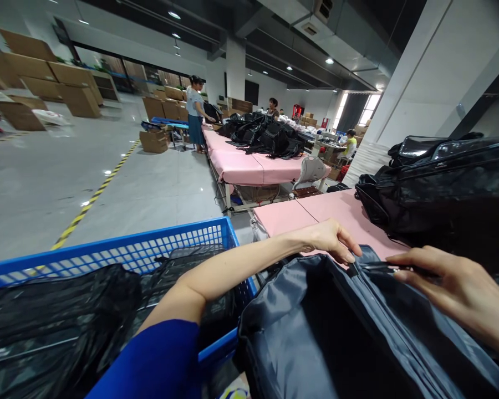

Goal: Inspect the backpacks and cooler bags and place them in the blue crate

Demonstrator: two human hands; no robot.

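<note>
An open black backpack with a shiny grey lining lies in front of me, its mouth spread wide. My left hand reaches across and pinches the backpack's edge at the far corner, fingers closed. Close to those fingertips, my right hand grips a small dark tool with thin blades, apparently thread snips. The snips point left, over the seam near the pinched corner. Whether their blades touch the fabric I cannot tell.
A blue plastic basket with black bags stands at my left. More black bags are piled on the pink table at right. Farther off, a second pink table carries a heap of backpacks. A person stands beside it.
</note>
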